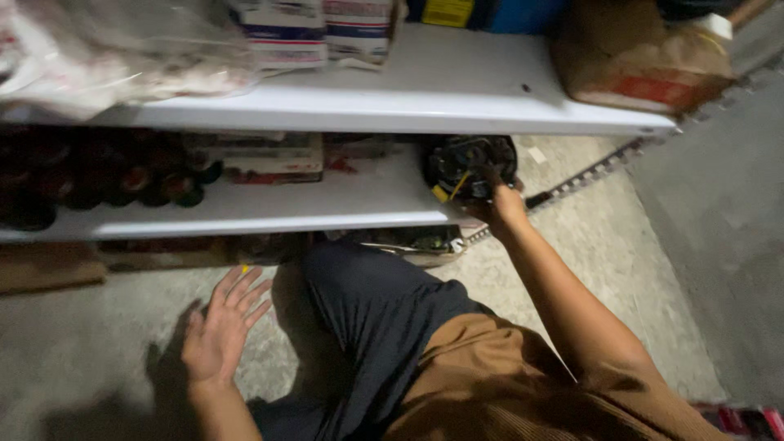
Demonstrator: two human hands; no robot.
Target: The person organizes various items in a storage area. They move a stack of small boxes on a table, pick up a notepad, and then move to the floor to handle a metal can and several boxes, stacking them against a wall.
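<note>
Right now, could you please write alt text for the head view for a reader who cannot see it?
A person's right hand grips a round black part with yellow wires at the end of a white middle shelf. Their left hand hangs open above the concrete floor. Boxes sit on the top shelf.

Right hand (500, 204) fingers hidden behind dark round part (469, 166).

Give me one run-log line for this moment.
right hand: on black round part, middle shelf | left hand: open, over concrete floor | posture: kneeling at white shelves
</note>
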